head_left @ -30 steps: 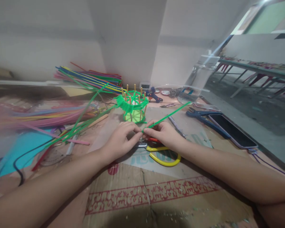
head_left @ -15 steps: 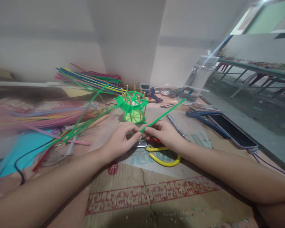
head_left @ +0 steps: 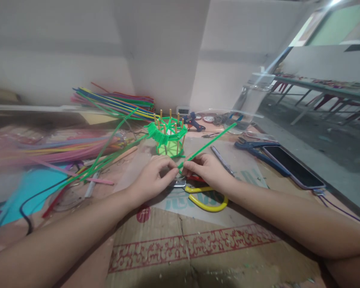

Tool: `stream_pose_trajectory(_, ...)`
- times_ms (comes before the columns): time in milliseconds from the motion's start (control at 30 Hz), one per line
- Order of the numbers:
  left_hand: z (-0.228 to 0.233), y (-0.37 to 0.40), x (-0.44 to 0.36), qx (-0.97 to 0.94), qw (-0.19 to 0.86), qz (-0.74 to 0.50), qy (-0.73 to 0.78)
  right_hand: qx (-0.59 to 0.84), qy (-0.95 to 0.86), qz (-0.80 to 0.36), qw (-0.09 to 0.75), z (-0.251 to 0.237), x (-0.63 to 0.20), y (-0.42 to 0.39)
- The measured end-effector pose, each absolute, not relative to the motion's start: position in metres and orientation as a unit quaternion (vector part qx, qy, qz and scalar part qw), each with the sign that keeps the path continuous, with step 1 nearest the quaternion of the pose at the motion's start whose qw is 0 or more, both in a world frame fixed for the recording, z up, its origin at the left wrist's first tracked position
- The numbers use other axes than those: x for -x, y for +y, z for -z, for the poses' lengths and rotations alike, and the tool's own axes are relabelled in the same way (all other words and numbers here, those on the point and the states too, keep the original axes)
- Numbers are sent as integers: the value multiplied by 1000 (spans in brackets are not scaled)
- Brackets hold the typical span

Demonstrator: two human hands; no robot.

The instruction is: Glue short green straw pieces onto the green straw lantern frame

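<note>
Surface: flattened brown cardboard (head_left: 174,248) with a red ornamental printed band, laid over the work surface.
Centre: small green woven basket frame (head_left: 167,138) with upright wooden sticks, standing on the cardboard.
Near centre: yellow-handled scissors (head_left: 205,198), lying flat.
Left: loose green strips (head_left: 108,158) fanned across the surface; blurred pile of pink and yellow strips (head_left: 63,146); teal sheet (head_left: 30,188); black cord (head_left: 27,208).
Rear: bundle of multicoloured strips (head_left: 117,102); blue glue gun (head_left: 195,122).
Right: blue-handled pliers (head_left: 255,146), just beside a dark-screened phone (head_left: 292,166).
</note>
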State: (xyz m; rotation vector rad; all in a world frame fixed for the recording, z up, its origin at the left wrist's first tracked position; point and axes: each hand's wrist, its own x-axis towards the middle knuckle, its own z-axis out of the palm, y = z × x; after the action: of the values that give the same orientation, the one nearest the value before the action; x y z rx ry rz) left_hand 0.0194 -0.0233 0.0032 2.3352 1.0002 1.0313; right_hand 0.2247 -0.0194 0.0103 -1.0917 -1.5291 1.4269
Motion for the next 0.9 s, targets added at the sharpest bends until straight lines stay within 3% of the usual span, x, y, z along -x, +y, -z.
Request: stream_pose_trajectory(900,-4,-24,-21,-846,210,-359,334,395,-628,-556,376,-14,-223,-22)
